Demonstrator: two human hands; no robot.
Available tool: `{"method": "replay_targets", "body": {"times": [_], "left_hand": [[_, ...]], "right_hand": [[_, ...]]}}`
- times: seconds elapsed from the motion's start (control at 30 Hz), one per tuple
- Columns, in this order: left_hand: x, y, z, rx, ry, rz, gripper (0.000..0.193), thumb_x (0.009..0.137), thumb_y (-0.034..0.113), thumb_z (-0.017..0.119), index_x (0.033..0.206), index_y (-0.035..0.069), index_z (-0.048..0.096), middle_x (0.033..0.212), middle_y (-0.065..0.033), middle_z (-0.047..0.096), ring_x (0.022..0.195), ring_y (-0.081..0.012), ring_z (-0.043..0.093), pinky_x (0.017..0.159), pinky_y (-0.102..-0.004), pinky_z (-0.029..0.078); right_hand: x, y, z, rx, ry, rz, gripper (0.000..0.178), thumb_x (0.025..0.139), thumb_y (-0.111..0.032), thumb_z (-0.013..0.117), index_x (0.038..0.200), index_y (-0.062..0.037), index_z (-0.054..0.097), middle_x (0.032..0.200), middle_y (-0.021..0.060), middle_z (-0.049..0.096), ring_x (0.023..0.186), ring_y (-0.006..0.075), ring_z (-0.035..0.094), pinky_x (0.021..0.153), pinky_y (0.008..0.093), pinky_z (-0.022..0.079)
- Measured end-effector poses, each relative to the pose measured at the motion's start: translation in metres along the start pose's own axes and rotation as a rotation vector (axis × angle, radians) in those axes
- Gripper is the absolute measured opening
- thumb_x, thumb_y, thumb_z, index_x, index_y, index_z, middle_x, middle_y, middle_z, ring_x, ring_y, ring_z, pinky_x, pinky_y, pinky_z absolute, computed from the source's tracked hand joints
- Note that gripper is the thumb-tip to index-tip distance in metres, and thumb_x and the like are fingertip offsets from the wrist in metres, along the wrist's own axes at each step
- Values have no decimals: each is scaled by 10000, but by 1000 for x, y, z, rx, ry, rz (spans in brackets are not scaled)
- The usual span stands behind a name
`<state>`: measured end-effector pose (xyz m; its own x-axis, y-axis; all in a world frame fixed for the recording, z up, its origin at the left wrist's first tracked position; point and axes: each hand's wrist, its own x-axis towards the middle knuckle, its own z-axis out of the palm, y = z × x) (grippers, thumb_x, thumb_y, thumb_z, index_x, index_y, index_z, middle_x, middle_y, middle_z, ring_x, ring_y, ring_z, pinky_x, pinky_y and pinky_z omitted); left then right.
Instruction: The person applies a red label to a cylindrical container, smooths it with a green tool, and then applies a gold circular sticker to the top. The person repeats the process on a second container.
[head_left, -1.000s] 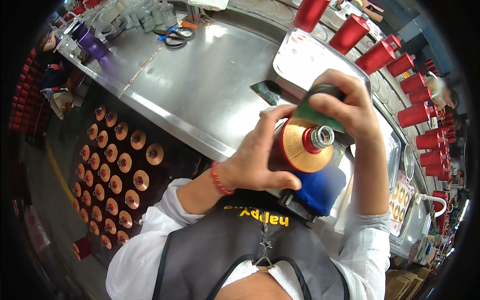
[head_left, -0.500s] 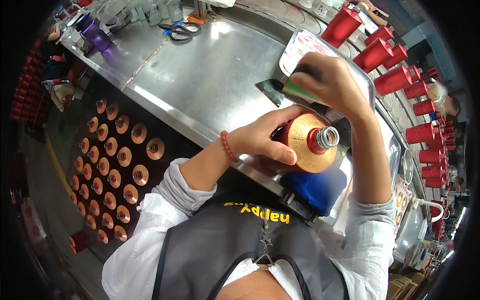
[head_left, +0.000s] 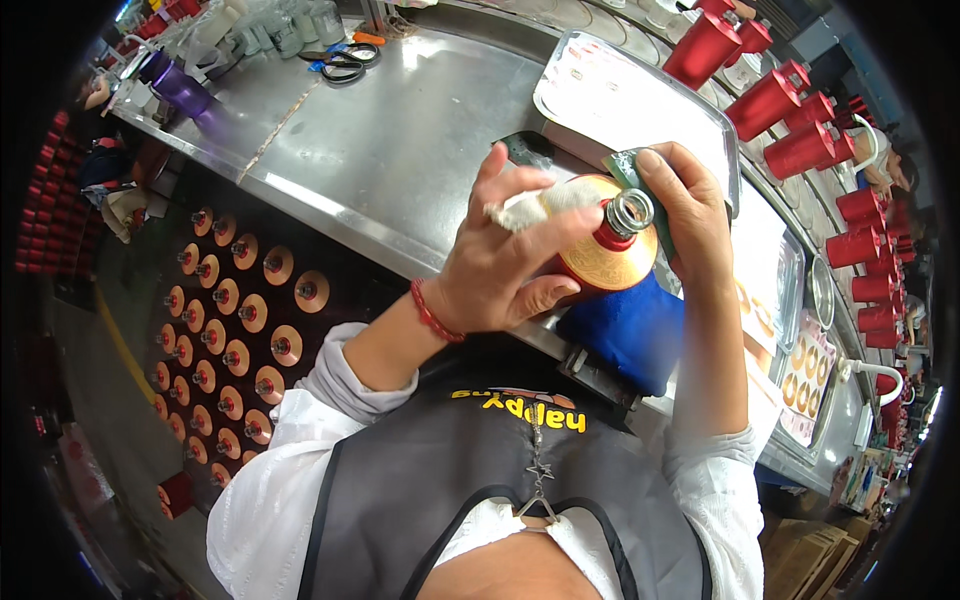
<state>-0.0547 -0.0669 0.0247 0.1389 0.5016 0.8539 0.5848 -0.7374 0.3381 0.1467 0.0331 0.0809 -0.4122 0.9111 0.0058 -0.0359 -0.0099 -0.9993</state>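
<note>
A red bottle with a gold shoulder (head_left: 625, 268) and a clear, uncapped ring neck leans toward me, just above a blue cloth-covered pad (head_left: 630, 335). My left hand (head_left: 490, 255) holds it from the left, thumb low on the shoulder and fingers over the top. A whitish strip like cloth (head_left: 545, 203) lies between or over those fingers; how it is held cannot be made out. Between the thumb and fingers of my right hand (head_left: 692, 205) is a thin green flat piece (head_left: 625, 165), beside the bottle's neck. A dark flat piece (head_left: 527, 150) shows behind my left fingers.
A pale tray (head_left: 640, 95) lies beyond the bottle. Black-handled scissors (head_left: 345, 62) and a purple bottle (head_left: 172, 85) stand farther left on the metal table (head_left: 400, 130). Rows of gold-topped bottles (head_left: 255, 312) are below left; red bottles (head_left: 765, 105) line the right side.
My right hand has come down from over the tray to the bottle's right side with the green piece. My left fingers have lifted across the bottle's top, and the whitish strip now shows there.
</note>
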Motion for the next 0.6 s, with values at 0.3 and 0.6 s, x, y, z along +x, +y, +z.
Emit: {"method": "replay_targets", "body": {"times": [0.3, 0.6], "left_hand": [[-17, 46, 30, 229, 96, 112, 345, 834, 169, 682, 1155, 295, 686, 1159, -5, 559, 1197, -202, 477, 1215, -538, 171], [-35, 3, 23, -198, 194, -183, 746, 839, 348, 793, 1414, 65, 411, 1341, -190, 493, 1251, -335, 488, 1141, -509, 307]], "right_hand": [[-1, 8, 0, -14, 10, -66, 253, 955, -249, 688, 1011, -4, 665, 873, 30, 668, 762, 66, 593, 681, 222, 493], [-3, 57, 0, -449, 127, -223, 202, 901, -180, 724, 948, 6, 661, 809, 99, 686, 740, 101, 612, 676, 274, 502]]}}
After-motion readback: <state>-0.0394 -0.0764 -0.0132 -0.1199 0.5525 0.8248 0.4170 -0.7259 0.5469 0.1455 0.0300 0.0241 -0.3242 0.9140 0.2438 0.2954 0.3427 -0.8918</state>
